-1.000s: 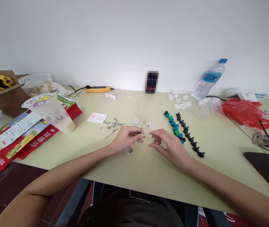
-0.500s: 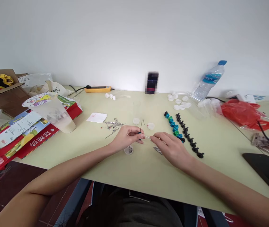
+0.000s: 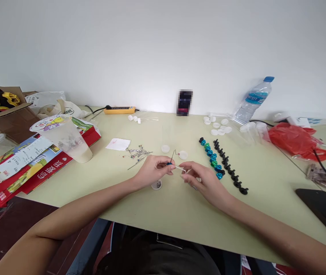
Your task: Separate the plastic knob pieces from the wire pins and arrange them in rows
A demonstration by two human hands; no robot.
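Note:
Between its thumb and fingers my left hand pinches a small blue piece, from which a thin dark wire rises. A thin metal rod runs from there toward my right hand, whose thumb and index finger are apart near the rod's bent end. Whether the right fingers touch the rod is hard to tell. Below my left hand sits a small round cup with tiny dark parts. A pile of metal pins lies to the left. Rows of blue-green pieces and black pieces are on the right.
White caps and a tilted water bottle are at the back right, near a red plastic bag. A dark phone lies at right. On the left are a plastic cup, red packaging and a cardboard box.
My right hand's thumb and index finger have parted and moved off the rod, whose bent end now shows. My left hand keeps its pinch. The view has tilted slightly.

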